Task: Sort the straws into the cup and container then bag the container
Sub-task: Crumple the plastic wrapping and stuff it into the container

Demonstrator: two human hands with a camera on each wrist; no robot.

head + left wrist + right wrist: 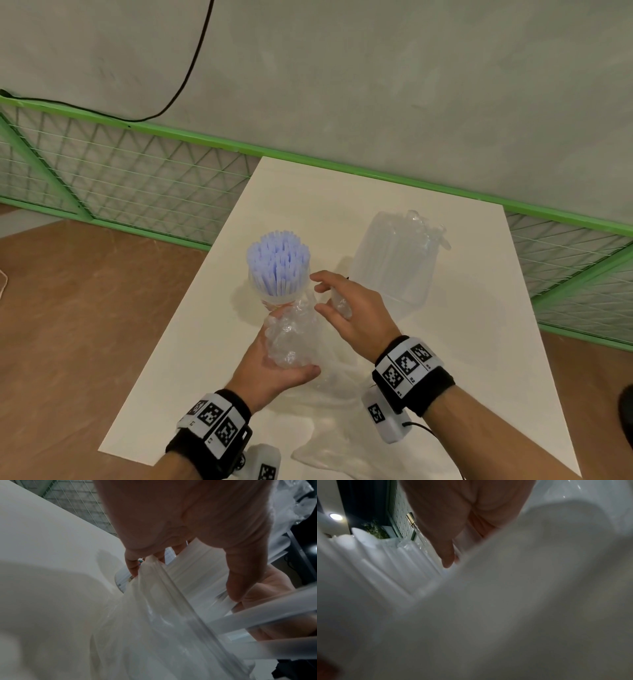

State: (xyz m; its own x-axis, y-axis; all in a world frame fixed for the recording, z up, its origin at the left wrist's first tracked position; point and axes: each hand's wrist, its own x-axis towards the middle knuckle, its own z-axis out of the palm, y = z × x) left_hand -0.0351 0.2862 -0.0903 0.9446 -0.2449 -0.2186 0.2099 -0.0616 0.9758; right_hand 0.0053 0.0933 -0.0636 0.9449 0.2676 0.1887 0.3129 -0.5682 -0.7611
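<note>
A clear cup [279, 296] packed with pale blue straws [278, 263] stands upright mid-table. My left hand [274, 363] grips the crumpled neck of a clear plastic bag [291, 337] just in front of the cup; the bag's lower part lies on the table. The left wrist view shows my left hand [188, 520] curled round the bag [154, 615], with white straws [197, 574] behind the film. My right hand [352, 308] hovers to the right of the cup, fingers spread, a fold of plastic against them. The right wrist view is blurred and shows my right hand [453, 520].
A second clear bag with a tied top [421, 222] holds a clear container [390, 263] at the back right of the white table [462, 359]. A green mesh rail [137, 171] runs behind. A black cable [191, 68] hangs on the wall. Brown floor lies to the left.
</note>
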